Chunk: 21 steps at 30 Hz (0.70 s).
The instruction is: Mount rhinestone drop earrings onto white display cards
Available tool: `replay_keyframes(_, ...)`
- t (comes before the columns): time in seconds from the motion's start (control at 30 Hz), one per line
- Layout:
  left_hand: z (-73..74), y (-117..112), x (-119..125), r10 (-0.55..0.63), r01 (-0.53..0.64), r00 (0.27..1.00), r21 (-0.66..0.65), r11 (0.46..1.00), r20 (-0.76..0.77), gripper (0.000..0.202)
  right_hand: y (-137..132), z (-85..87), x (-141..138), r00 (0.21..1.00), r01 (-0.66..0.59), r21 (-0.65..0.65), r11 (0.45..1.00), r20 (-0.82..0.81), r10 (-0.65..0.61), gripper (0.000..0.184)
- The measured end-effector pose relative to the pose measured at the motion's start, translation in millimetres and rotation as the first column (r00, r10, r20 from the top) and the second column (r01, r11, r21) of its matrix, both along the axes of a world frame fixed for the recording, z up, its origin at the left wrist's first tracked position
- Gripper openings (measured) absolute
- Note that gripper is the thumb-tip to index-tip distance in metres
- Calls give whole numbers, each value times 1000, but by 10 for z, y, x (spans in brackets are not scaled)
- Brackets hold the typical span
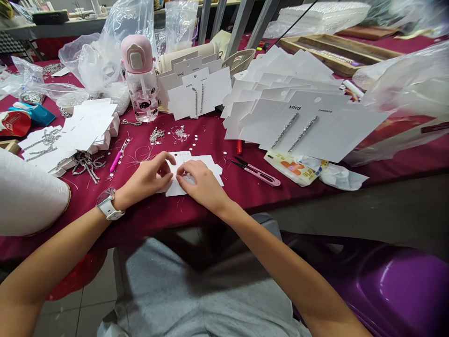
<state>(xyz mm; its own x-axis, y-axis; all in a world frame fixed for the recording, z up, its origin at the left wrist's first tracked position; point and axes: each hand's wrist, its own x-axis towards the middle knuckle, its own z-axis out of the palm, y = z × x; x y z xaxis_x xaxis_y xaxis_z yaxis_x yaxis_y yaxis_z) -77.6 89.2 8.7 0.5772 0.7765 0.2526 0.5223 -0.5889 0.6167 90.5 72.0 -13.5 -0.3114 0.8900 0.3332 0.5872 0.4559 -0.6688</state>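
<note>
My left hand [149, 177] and my right hand [200, 183] meet over a small white earring card [206, 171] lying on the table, their fingertips pinching at its middle. Whatever lies under my fingertips is hidden. A white watch [110, 204] circles my left wrist. Pink-handled thread snips [256, 172] rest to the right of my right hand, and a small pink tool [119, 156] lies left of my left hand. Tangled rhinestone chain [87, 164] sits further left. Larger MNG cards with rhinestone strands [294, 131] are stacked at the back right.
A maroon tablecloth [182, 210] covers the table, scattered with small white bits. A pink-capped water bottle [140, 79] and plastic bags [403, 89] stand behind the cards. A wooden tray [336, 54] lies far back. A white roll [24, 194] bulges at the left; a purple chair [396, 285] sits lower right.
</note>
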Motion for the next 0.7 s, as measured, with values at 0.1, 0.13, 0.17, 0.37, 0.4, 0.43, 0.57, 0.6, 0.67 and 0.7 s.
replay_keyframes(0.1, 51, 20, -56, -133, 189, 957, 207, 960, -258, 16, 27, -12, 61, 996, -76, 67, 995, 47, 73, 5)
replay_keyframes(0.13, 67, 27, -73, -144, 240, 933, 271, 932, -329, 19, 36, -14, 81, 995, -84, 89, 992, 54, 79, 5)
replay_keyframes(0.17, 80, 32, -88, -142, 281, 911, 330, 901, -388, 22, 43, -16, 98, 996, -82, 109, 991, 55, 76, 6)
replay_keyframes(0.37, 113, 35, -116, -91, 469, 773, 470, 748, -627, 20, 46, -39, 119, 997, -67, 153, 986, 33, 63, 6)
replay_keyframes(0.4, 114, 31, -115, -70, 476, 760, 480, 737, -646, 18, 45, -46, 116, 998, -64, 154, 986, 30, 60, 6)
replay_keyframes(0.43, 115, 26, -114, -45, 478, 750, 494, 726, -660, 17, 45, -51, 113, 998, -60, 155, 986, 27, 57, 6)
replay_keyframes(0.57, 133, 6, -106, 38, 493, 729, 562, 664, -684, 15, 49, -65, 113, 997, -71, 182, 981, 52, 63, 7)
replay_keyframes(0.6, 142, 3, -102, 48, 501, 724, 573, 649, -688, 15, 50, -67, 115, 995, -81, 195, 978, 74, 68, 7)
replay_keyframes(0.67, 159, 1, -93, 65, 514, 720, 594, 619, -691, 16, 48, -67, 118, 989, -101, 223, 970, 129, 73, 7)
replay_keyframes(0.7, 165, 2, -88, 71, 517, 722, 606, 604, -688, 17, 45, -66, 121, 985, -108, 238, 965, 155, 72, 7)
